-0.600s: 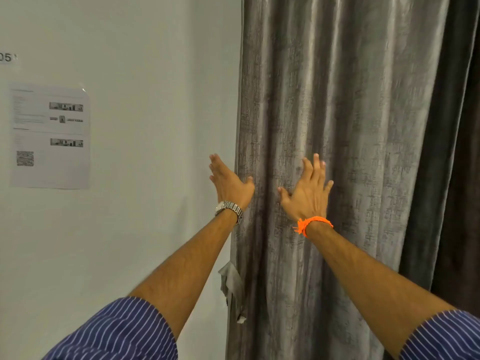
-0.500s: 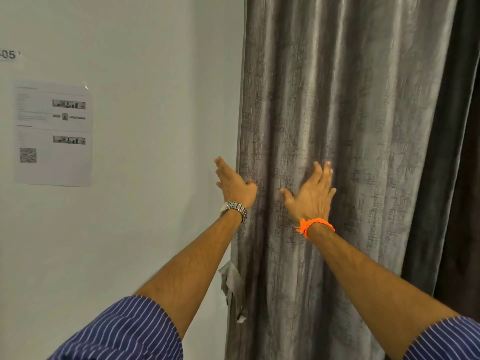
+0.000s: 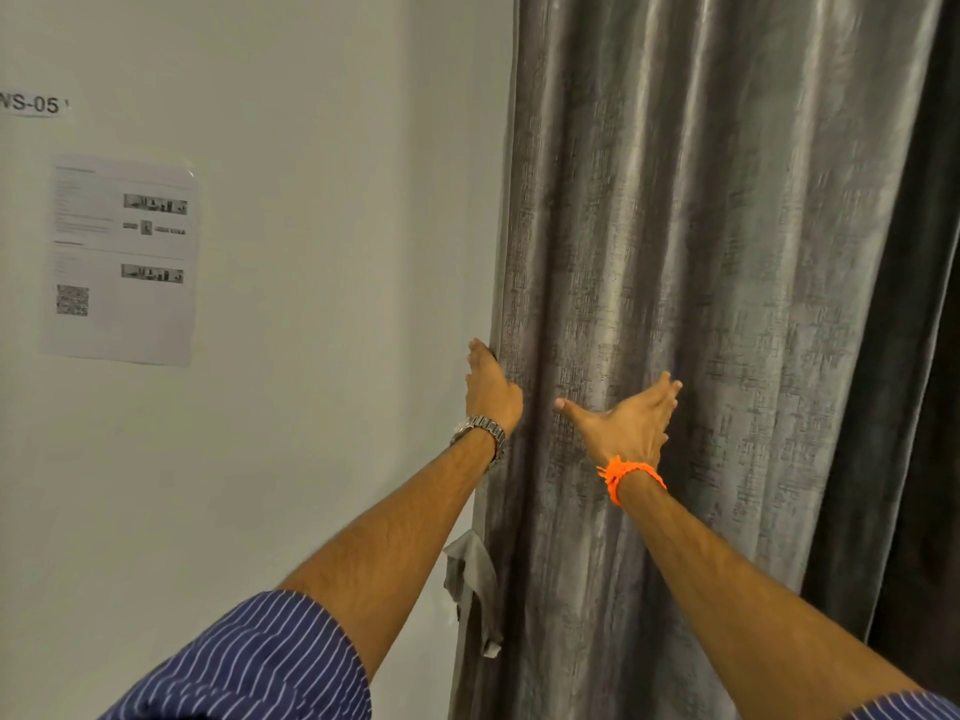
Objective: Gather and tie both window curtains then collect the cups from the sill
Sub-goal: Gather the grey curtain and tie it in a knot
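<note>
Count log.
Hands: 2. left hand, right hand.
Curtains: 2. grey curtain, darker curtain at right edge.
Striped sleeves: 2. left sleeve, right sleeve.
Wristwatch: 1.
Orange wristband: 1.
Printed sheet on wall: 1.
QR code: 1.
Wall label: 1.
Fabric strap at curtain edge: 1.

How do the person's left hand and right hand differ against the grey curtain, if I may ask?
The left hand, wearing a silver metal watch, meets the grey textured curtain's left edge; the right hand, wearing an orange thread band, rests on its front. The left hand's fingers point up; the right hand's slant rightward, thumb spread. Both show straight fingers.
</note>
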The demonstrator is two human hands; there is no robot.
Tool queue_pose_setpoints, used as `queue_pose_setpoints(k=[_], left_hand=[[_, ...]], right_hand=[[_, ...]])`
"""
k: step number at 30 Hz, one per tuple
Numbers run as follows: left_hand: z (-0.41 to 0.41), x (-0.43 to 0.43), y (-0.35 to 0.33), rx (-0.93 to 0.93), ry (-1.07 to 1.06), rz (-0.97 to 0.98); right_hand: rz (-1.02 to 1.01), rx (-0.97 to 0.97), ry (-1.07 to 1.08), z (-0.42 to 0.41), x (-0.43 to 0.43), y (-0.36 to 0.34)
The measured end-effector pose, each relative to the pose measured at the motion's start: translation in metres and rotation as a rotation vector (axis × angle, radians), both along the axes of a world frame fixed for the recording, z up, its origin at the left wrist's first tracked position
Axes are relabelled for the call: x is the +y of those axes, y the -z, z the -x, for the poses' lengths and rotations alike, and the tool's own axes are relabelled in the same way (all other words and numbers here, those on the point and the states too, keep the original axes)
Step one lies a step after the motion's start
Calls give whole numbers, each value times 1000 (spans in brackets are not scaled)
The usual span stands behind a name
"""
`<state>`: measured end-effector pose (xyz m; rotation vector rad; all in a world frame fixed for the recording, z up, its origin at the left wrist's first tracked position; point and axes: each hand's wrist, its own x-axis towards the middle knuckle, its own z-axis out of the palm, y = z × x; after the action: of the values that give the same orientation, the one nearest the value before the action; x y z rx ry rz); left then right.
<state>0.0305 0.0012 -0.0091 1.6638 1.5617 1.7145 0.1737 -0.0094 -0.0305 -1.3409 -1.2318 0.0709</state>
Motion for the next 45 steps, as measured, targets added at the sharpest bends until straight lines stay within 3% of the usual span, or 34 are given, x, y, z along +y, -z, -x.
queue_pose_setpoints(k=[11, 22, 28, 45], left_hand=[[-15, -7, 0, 108, 66, 15], [-23, -5, 2, 152, 84, -22], [-30, -8, 2, 158, 96, -15], [-44, -18, -6, 152, 128, -26]], right_hand=[[159, 98, -14, 8, 6, 18], [127, 170, -69, 12, 17, 21], [114, 66, -42, 13, 12, 25], [94, -241, -234, 29, -17, 22]])
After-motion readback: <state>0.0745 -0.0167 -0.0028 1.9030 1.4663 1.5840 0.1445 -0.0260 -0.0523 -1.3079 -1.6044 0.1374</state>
